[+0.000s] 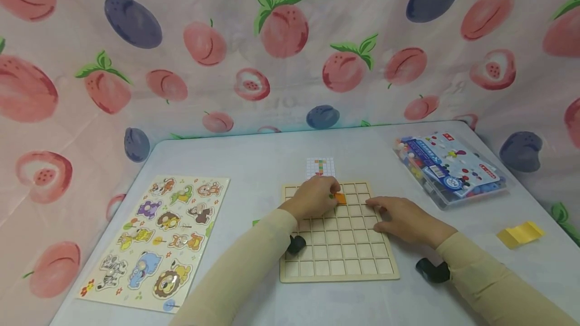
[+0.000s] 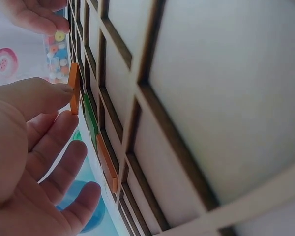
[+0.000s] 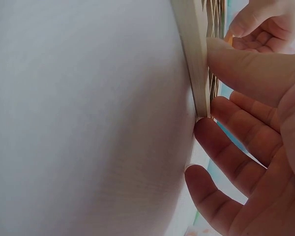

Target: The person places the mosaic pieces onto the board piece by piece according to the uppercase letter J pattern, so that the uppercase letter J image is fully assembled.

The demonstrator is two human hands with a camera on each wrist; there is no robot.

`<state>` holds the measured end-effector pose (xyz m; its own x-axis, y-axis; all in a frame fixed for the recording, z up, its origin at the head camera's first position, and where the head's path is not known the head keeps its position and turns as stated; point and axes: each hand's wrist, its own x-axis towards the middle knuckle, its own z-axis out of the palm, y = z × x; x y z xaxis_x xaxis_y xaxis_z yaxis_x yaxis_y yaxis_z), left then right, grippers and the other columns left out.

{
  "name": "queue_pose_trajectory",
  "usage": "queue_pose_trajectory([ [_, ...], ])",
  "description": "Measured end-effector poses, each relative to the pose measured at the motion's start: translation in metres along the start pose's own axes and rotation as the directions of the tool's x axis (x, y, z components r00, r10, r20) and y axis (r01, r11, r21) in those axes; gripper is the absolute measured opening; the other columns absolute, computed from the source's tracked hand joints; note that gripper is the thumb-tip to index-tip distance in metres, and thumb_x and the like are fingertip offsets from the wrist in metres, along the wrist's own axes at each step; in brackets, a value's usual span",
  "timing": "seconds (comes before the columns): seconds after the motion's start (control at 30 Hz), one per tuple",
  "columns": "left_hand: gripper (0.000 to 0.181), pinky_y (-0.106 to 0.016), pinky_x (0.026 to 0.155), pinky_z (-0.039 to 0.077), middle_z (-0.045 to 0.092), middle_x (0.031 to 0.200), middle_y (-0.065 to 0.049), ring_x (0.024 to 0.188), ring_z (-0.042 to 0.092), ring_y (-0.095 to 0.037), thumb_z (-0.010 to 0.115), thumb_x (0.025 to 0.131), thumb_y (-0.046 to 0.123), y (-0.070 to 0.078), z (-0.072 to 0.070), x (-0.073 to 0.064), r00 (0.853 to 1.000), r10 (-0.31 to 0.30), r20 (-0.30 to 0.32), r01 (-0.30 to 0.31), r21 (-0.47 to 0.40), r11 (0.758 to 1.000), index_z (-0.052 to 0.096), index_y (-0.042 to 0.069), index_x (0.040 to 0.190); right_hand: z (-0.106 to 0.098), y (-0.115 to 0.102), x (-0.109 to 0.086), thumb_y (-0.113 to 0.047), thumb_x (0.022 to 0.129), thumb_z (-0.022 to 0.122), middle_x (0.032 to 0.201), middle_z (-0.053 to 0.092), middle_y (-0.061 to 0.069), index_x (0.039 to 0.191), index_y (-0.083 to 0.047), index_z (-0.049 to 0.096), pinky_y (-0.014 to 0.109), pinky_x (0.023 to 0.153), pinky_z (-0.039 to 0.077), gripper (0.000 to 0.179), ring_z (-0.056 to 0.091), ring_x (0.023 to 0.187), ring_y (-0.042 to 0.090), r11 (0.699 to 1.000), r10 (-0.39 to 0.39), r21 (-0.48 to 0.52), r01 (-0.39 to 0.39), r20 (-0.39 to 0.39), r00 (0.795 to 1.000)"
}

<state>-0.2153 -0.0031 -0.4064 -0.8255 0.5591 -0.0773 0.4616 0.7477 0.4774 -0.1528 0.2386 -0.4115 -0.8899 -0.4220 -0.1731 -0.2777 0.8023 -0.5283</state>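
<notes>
Over the upper part of a wooden grid board (image 1: 385,270), my left hand (image 1: 313,197) pinches an orange square tile (image 2: 74,88) between thumb and index finger. The tile is tipped on edge close over the grid in the left wrist view. Just past it, a green tile (image 2: 90,115) and another orange tile (image 2: 107,162) lie in the grid. My right hand (image 1: 408,219) rests at the board's right edge, its thumb and fingertips along the rim (image 3: 199,73) with the fingers loosely bent. A small card with a coloured grid pattern (image 1: 312,166) lies behind the board.
An animal puzzle board (image 1: 190,255) lies at the left. At the back right stands a clear plastic case (image 1: 453,165) of colourful pieces, with a folded yellow paper (image 1: 521,235) in front of it. A patterned cloth (image 1: 290,94) hangs behind the table.
</notes>
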Motion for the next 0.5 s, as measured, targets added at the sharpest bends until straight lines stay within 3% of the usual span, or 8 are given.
queue_pose_trajectory([
  [0.5, 0.022, -0.027, 0.085, 0.048, 0.066, 0.107, 0.004, 0.094, 0.058, -0.013, 0.070, 0.093, 0.021, -0.0010, 0.0022, 0.0040, 1.000, -0.024, 0.014, 0.023, 0.038, 0.999, 0.068, 0.013, 0.114, -0.0001, 0.0005, -0.0003, -0.023, 0.091, 0.075, 0.132, 0.060, 0.017, 0.141, -0.002, 0.053, 0.059, 0.101, 0.041, 0.059, 0.058, 0.117, 0.035, 1.000, -0.008, -0.010, 0.008, -0.007, 1.000],
])
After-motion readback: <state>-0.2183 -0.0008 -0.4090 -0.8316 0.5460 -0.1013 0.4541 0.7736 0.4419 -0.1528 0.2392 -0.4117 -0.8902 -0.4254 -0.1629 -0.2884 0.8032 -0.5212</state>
